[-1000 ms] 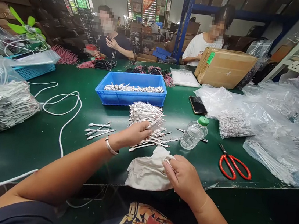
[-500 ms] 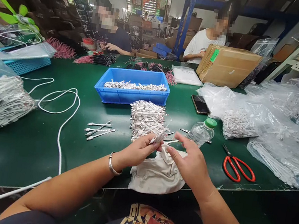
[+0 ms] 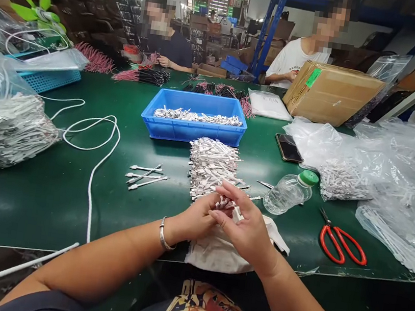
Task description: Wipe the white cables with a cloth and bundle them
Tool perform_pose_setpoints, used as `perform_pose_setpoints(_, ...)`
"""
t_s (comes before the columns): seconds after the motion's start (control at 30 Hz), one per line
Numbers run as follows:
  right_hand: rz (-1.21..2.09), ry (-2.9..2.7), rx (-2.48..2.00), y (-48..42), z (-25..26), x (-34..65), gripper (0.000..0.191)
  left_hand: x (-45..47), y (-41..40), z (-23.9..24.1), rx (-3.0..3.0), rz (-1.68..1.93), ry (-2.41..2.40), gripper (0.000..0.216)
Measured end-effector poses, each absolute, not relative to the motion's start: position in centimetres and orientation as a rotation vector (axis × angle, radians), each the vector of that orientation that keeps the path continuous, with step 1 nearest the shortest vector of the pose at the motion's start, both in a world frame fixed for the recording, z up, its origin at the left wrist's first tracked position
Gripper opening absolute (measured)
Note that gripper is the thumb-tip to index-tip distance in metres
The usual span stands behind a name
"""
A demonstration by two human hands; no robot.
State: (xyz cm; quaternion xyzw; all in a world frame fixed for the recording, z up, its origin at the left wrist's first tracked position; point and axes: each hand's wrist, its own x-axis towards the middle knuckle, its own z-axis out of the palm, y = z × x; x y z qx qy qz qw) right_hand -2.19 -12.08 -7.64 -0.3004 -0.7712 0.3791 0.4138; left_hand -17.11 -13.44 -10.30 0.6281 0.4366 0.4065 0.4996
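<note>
My left hand point(image 3: 198, 218) is closed around a small bunch of short white cables point(image 3: 225, 204) with flat connector ends. My right hand point(image 3: 249, 228) cups the same bunch from the right, its thumb in front and its fingers over the far side; the exact contact is partly hidden. Just beyond both hands lies a dense pile of short white cables point(image 3: 213, 166). A cream cloth point(image 3: 216, 254) is spread under the hands at the table's front edge. To the left, several loose short cables point(image 3: 146, 177) lie apart from the pile.
Behind the pile stands a blue bin point(image 3: 191, 133) holding more cables. At right are a clear bottle point(image 3: 282, 197) with a green cap, red-handled scissors point(image 3: 344, 241), a phone point(image 3: 289, 148) and plastic bags point(image 3: 399, 187). A white cord point(image 3: 91, 185) crosses the left side. Two people sit opposite.
My right hand has moved left and closed in over the bunch in my left hand; before, it was apart with fingers spread. The whole view has shifted slightly.
</note>
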Motion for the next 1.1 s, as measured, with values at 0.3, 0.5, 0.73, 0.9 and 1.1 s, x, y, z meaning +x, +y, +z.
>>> perform_pose_setpoints(0.3, 0.881, -1.907, -0.829, -13.2, -7.2, -1.4, 0.070, -17.2, -13.8, -8.6, 1.488, 1.101, 0.944, 0.019)
perform_pose_setpoints(0.5, 0.926, -1.811, -0.945, -12.6, -9.4, -0.7, 0.070, -17.3, -13.6, -8.6, 1.594, 1.058, 1.069, 0.020)
perform_pose_setpoints(0.73, 1.306, -1.601, -0.986, -13.8, -8.8, 0.3, 0.071, -17.4, -15.4, -5.4, 1.711, 1.146, 1.015, 0.024)
perform_pose_setpoints(0.9, 1.868, -1.424, -0.815, -16.1, -8.5, 0.4, 0.037, -16.9, -16.8, -4.3, 1.569, 0.905, 0.822, 0.024)
perform_pose_setpoints(1.1, 2.450, -0.975, -0.813, -18.3, -10.9, -0.1, 0.049, -15.6, -16.5, -6.9, 0.906, 0.780, 0.812, 0.026)
